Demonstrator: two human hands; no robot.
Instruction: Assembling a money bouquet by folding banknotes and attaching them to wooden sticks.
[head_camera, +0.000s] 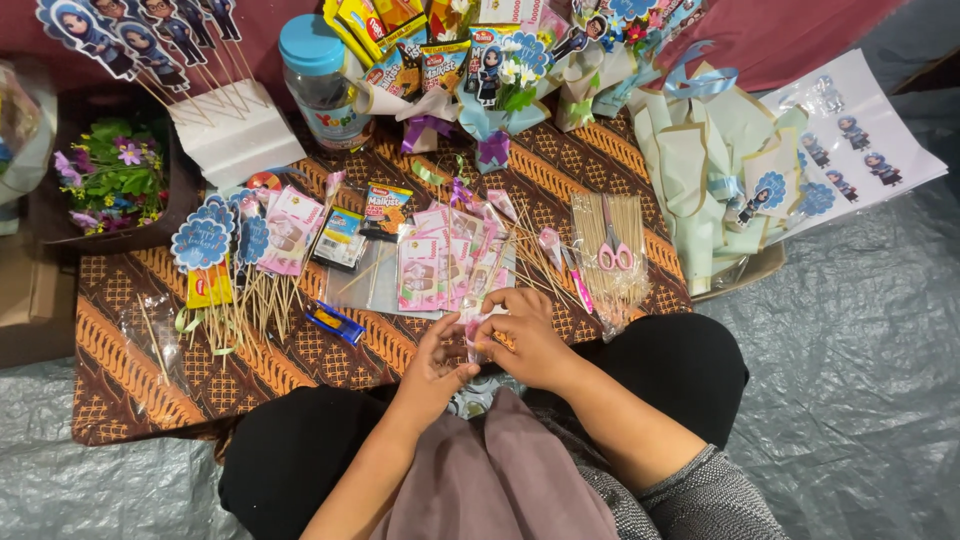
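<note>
Hands, left (437, 362) and right (524, 340), pinch a small pink wrapped packet (474, 330) between their fingertip grips.

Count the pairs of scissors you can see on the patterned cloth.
1. The pink-handled scissors lie on a clear bag of wooden skewers, beyond the right hand. Others may be hidden under the clutter.

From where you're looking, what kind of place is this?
Probably a home craft spot on the floor, for making gift bouquets: a low patterned cloth strewn with skewers, scissors and wrapped bouquets, and both hands working a small piece over the lap.
</note>
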